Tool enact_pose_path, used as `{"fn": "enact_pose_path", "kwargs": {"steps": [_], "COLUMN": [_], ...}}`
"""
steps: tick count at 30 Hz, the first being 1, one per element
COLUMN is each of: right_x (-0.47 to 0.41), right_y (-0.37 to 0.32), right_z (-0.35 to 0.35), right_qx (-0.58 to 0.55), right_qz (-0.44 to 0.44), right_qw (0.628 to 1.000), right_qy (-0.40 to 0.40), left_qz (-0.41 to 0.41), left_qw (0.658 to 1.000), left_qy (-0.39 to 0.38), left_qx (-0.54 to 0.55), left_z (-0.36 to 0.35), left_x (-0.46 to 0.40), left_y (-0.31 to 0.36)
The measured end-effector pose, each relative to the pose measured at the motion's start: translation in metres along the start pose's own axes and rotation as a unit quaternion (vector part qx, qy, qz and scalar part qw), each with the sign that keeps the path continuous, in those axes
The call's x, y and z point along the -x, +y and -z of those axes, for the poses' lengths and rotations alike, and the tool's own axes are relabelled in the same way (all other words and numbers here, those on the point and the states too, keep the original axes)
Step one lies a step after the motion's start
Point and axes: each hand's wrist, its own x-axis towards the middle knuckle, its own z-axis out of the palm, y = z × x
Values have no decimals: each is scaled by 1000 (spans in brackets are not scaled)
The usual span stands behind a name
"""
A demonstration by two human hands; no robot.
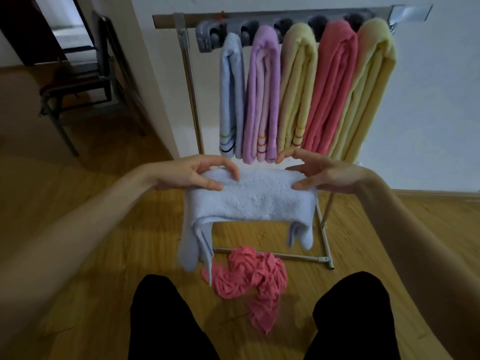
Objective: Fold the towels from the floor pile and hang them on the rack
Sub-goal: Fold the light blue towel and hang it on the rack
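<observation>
I hold a folded pale blue towel [249, 198] in the air in front of the rack, its two ends drooping down. My left hand [197, 175] grips its left end, thumb on top and fingers curled over the far edge. My right hand [322, 172] pinches the right end between thumb and fingers. A crumpled pink towel [254, 279] lies on the floor below. The metal rack [187, 74] carries several folded towels: light blue [231, 94], purple [262, 100], yellow [296, 92], pink [330, 94] and another yellow [368, 87].
The rack's base bar [298, 257] lies on the wooden floor [91, 229] just past the pink towel. A dark folding chair [83, 81] stands at the back left by a doorway. My legs in black trousers [161, 320] fill the bottom of the view.
</observation>
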Motion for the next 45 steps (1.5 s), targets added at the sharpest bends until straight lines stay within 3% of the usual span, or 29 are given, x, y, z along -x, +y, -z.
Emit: {"fn": "enact_pose_path", "kwargs": {"steps": [3, 6, 9, 11, 15, 19, 21, 23, 29, 34, 39, 45], "right_x": [-10, -32, -53, -65, -84, -104, -118, -131, -179, -211, -223, -225], "right_y": [-26, -46, -64, -76, -100, -130, -146, -162, -181, -162, -138, -122], "right_z": [8, 9, 7, 10, 19, 30, 39, 48, 79, 81, 83, 101], "right_qx": [106, 245, 358, 424, 510, 550, 579, 592, 568, 575, 664, 660], "right_qz": [-41, -101, -126, -86, 26, 98, 131, 134, 93, 53, 66, 62], "right_qw": [989, 960, 925, 896, 828, 747, 687, 649, 642, 579, 457, 450], "right_qy": [-91, -94, 0, 102, 233, 360, 419, 459, 506, 576, 589, 598], "left_qz": [12, 21, 33, 38, -20, -88, -116, -133, -110, -83, -53, -64], "left_qw": [997, 982, 967, 961, 902, 818, 778, 751, 719, 695, 677, 660], "left_qy": [-3, -23, -3, 44, 236, 399, 440, 466, 496, 527, 539, 536], "left_qx": [-73, -187, -254, -272, -360, -405, -434, -449, -474, -482, -499, -522], "left_z": [17, 35, 58, 74, 105, 129, 144, 164, 208, 205, 195, 203], "left_x": [-6, -17, -23, -23, -29, -40, -47, -56, -92, -127, -144, -150], "left_y": [12, 21, 25, 27, 30, 42, 52, 60, 65, 59, 48, 43]}}
